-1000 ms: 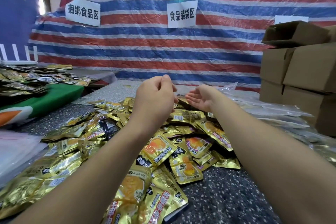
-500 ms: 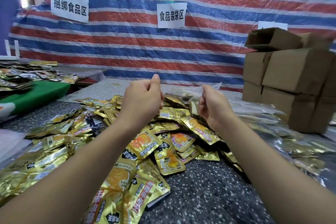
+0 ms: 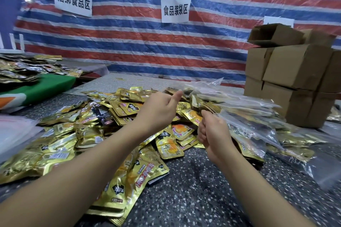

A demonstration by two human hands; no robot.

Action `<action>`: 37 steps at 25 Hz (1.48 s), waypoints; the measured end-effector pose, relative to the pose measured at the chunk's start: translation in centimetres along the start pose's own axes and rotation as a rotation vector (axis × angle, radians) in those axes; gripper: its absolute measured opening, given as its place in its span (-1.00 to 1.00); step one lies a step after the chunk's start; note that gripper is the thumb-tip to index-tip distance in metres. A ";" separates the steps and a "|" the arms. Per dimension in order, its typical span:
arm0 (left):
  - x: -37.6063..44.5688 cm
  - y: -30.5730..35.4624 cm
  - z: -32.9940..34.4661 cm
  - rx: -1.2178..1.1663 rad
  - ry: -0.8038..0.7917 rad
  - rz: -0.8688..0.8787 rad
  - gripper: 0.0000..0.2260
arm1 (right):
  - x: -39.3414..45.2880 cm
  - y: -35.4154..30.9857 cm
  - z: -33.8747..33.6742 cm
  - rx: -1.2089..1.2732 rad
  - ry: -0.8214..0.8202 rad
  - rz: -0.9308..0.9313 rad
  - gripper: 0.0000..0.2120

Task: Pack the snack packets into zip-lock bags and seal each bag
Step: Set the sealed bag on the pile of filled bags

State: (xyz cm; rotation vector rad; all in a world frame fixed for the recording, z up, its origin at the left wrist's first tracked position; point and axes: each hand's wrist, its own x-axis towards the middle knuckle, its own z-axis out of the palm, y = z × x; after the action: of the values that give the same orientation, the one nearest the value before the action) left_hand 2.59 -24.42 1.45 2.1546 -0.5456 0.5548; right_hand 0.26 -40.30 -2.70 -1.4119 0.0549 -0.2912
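At the far left a second heap of packets (image 3: pixel 20 68) is lying on a green cloth (image 3: pixel 46 86), and a white plastic sheet (image 3: pixel 14 132) is sitting at the near left edge. The speckled counter (image 3: pixel 193 190) is carrying a wide pile of gold snack packets (image 3: pixel 88 131) that is spreading from my left forearm across to the middle, so anything I reach for on that side is lying under or among other packets.

My left hand (image 3: pixel 156 110) is hovering above the pile with its fingers curled in and the thumb sticking up toward the back; I cannot tell whether that grip is holding anything, since I am seeing only its back.

My right hand (image 3: pixel 212 131) is pinching the near edge of a clear zip-lock bag (image 3: pixel 245 125), fingers curled round the plastic. The bag is stretching away to the right, blurred, with gold packets showing through it. More clear bags (image 3: pixel 212 88) holding packets are lying behind and to the right of it, overlapping one another.

Behind them, cardboard boxes (image 3: pixel 295 83) are standing stacked at the right edge of the counter. A striped red, white and blue tarp (image 3: pixel 147 42) is hanging across the back with two white paper signs (image 3: pixel 175 10) taped to it.
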 end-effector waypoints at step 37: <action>-9.2 -20.5 -18.6 1.014 0.209 -0.814 -0.83 | -3.6 2.1 3.5 0.095 -0.286 0.079 -0.50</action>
State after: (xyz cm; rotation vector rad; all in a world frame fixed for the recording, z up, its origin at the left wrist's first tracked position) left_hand 2.84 3.86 -5.74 2.8807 0.9153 0.6293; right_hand -2.14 -35.82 -4.70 -1.3409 -0.1362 -0.0242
